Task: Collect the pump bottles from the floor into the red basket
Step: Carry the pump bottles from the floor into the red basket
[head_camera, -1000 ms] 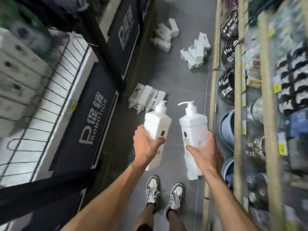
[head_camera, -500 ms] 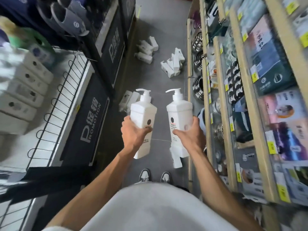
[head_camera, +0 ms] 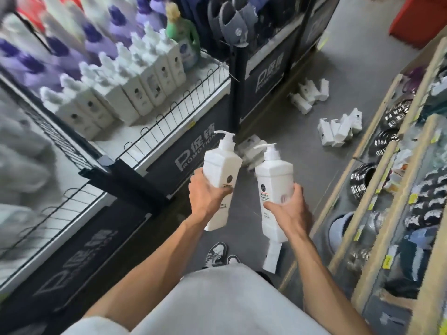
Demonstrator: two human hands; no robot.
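Observation:
My left hand [head_camera: 205, 194] grips a white pump bottle [head_camera: 221, 165] around its middle, held upright in front of me. My right hand [head_camera: 289, 209] grips a second white pump bottle [head_camera: 274, 175], and another white bottle [head_camera: 272, 256] hangs below that hand. More white pump bottles lie on the grey floor: a pile [head_camera: 338, 128] by the right shelving, a group [head_camera: 309, 93] farther up the aisle, and a few [head_camera: 250, 148] partly hidden behind the held ones. A red object [head_camera: 420, 20] at the top right corner may be the basket.
A wire-fenced promotion stand [head_camera: 169, 122] on the left carries rows of white and purple bottles. Wooden shelving [head_camera: 377, 189] with goods lines the right side. The grey aisle floor [head_camera: 350, 56] runs between them. My shoes [head_camera: 217, 255] show below.
The view has swung left and up, bringing the left stand's bottle rows and the red object into sight. Both hands keep their bottles, which now lean slightly apart.

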